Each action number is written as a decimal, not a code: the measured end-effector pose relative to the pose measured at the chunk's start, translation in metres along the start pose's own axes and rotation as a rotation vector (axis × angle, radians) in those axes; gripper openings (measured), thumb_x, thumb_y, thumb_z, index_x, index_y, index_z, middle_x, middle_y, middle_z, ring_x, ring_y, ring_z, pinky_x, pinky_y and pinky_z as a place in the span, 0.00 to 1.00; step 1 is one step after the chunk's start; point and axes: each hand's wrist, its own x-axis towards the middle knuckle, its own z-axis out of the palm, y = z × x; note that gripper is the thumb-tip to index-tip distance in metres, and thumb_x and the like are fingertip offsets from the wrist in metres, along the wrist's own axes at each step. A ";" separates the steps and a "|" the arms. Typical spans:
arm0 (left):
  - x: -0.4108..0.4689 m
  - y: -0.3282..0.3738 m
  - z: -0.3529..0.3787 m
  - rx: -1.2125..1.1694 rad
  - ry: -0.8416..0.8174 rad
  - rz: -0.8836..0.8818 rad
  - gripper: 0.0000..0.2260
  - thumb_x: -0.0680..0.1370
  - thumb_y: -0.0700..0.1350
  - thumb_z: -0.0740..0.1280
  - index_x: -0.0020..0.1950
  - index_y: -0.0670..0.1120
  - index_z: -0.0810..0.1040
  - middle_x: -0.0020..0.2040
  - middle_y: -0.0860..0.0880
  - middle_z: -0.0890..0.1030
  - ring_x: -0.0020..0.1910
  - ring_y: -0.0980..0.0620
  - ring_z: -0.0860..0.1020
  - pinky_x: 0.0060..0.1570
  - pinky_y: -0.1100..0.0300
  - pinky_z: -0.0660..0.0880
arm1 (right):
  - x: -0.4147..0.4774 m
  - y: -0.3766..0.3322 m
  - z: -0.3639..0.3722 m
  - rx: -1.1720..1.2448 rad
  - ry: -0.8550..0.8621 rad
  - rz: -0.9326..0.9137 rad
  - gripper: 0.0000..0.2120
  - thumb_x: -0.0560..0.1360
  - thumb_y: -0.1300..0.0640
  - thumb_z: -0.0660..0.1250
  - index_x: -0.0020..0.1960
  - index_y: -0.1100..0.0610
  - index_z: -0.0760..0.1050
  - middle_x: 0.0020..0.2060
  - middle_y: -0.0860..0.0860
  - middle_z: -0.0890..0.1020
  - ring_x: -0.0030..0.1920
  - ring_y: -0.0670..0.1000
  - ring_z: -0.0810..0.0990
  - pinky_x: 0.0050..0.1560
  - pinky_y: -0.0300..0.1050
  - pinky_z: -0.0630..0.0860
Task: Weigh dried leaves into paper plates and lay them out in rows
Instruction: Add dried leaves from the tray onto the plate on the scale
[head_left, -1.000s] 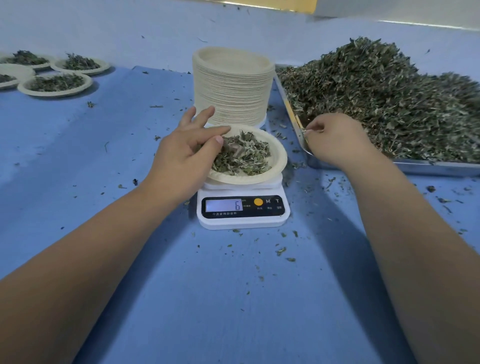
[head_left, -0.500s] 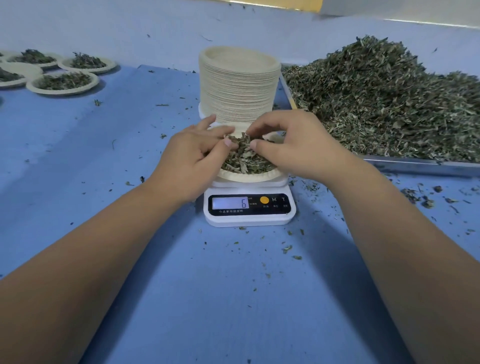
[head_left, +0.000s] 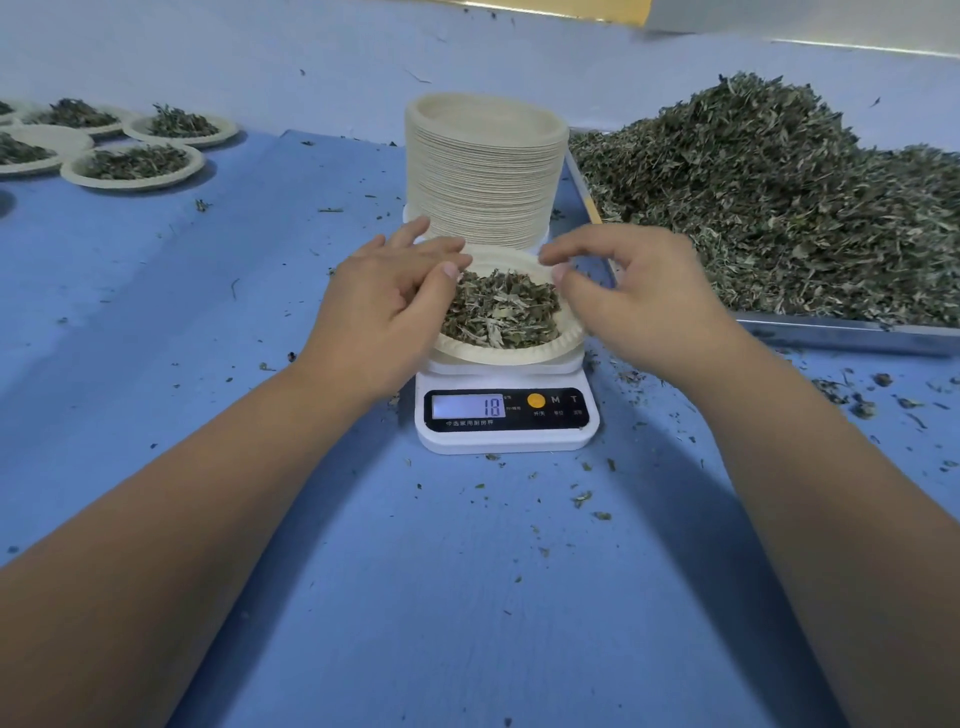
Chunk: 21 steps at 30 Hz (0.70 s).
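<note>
A paper plate (head_left: 519, 356) heaped with dried leaves (head_left: 501, 312) sits on a small white digital scale (head_left: 506, 436) whose display reads 18. My left hand (head_left: 384, 306) lies over the plate's left rim, fingers stretched out and touching the leaves. My right hand (head_left: 634, 296) hovers at the plate's right rim with relaxed, slightly bent fingers, and I see nothing in it. Just behind the scale stands a tall stack of empty paper plates (head_left: 485, 171). A big pile of dried leaves (head_left: 779, 208) fills a metal tray (head_left: 831, 332) on the right.
Several filled paper plates (head_left: 132, 166) lie in rows at the far left on the blue table cover (head_left: 467, 597). Loose leaf crumbs are scattered around the scale and in front of the tray. A pale wall runs along the back.
My right hand came from the tray to the plate, let leaves fall there, and drew back to the right rim. The scale reading rose from 6 to 18. My left hand stayed on the plate.
</note>
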 end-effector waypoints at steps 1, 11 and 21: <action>0.001 -0.002 0.000 -0.028 0.024 -0.025 0.17 0.82 0.49 0.59 0.63 0.49 0.84 0.68 0.55 0.80 0.76 0.60 0.66 0.80 0.52 0.58 | 0.001 0.005 -0.004 -0.009 0.058 0.018 0.08 0.77 0.52 0.66 0.52 0.44 0.84 0.45 0.39 0.84 0.34 0.48 0.81 0.35 0.40 0.78; 0.011 -0.022 -0.004 -0.202 0.145 -0.376 0.20 0.81 0.52 0.56 0.69 0.55 0.80 0.62 0.63 0.77 0.66 0.64 0.74 0.72 0.61 0.68 | 0.000 0.057 -0.014 -0.399 -0.005 0.246 0.14 0.81 0.43 0.60 0.57 0.50 0.77 0.37 0.49 0.80 0.37 0.55 0.78 0.41 0.49 0.77; 0.012 -0.016 -0.004 -0.258 0.124 -0.486 0.21 0.79 0.54 0.57 0.69 0.55 0.79 0.69 0.57 0.78 0.69 0.60 0.73 0.75 0.52 0.68 | -0.002 0.041 -0.007 -0.336 0.111 0.109 0.12 0.82 0.48 0.60 0.56 0.54 0.78 0.41 0.51 0.82 0.39 0.55 0.76 0.46 0.50 0.75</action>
